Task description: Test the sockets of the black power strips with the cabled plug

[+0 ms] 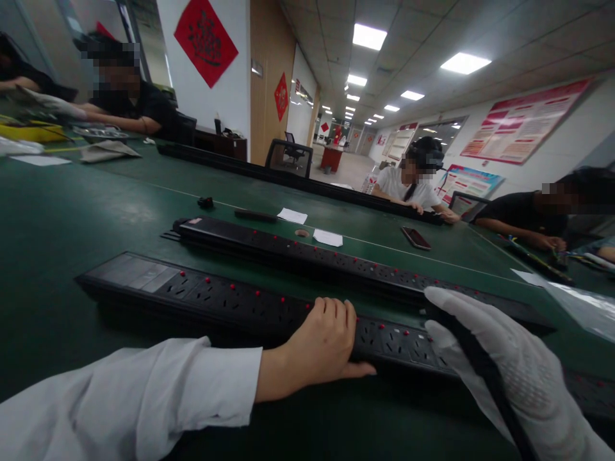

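My bare left hand [321, 339] is wrapped over a long black power strip [211, 291], fingers on its top face and thumb along the near side. Rows of slotted sockets with small red dots run along the strip. My right hand [521, 352], in a white dotted glove, is closed around a thick black cable [485, 365] that passes between thumb and fingers. This hand is just over the strip's right part and hides some of it; whether it touches the strip I cannot tell. Behind lies a second black power strip [269, 246], roughly parallel.
On the green table [125, 211] are a dark bar [255, 216], white paper slips [328, 238], a phone [416, 238] and a small black piece [205, 202]. A long black strip [288, 179] lies along the far side. Several people sit around the table.
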A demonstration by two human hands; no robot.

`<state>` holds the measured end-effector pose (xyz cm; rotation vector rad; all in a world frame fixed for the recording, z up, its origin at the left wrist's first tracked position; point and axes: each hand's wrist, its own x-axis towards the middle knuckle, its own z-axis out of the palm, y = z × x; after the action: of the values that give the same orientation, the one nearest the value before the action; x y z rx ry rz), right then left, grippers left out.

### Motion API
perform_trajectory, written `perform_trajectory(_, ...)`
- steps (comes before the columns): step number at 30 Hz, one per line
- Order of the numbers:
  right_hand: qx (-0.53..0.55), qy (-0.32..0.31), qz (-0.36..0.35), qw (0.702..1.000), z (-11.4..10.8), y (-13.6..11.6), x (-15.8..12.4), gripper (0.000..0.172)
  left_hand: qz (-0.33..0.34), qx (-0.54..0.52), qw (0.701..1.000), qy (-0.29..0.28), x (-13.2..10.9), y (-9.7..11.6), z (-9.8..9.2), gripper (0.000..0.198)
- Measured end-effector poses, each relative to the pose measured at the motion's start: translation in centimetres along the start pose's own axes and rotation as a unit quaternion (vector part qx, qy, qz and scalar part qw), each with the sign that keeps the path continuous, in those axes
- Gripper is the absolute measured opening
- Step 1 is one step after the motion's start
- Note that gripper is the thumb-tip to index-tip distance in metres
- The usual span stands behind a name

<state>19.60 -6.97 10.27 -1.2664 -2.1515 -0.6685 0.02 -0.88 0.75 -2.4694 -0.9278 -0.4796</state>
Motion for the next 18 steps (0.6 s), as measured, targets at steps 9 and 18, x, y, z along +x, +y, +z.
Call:
perform_trajectory(9,-0.003,-0.028,-0.038,0.999,4.0,-0.2,0.4,0.037,0.008,0.016,1.000,0.002,-0.1,-0.1,-0.2,0.086)
perform_trajectory(18,0.006,-0.104,-0.106,0.989,7.3,-2.8,-1.8,0.044,0.024,0.020,0.999,-0.009,-0.2,-0.1,0.1,0.086)
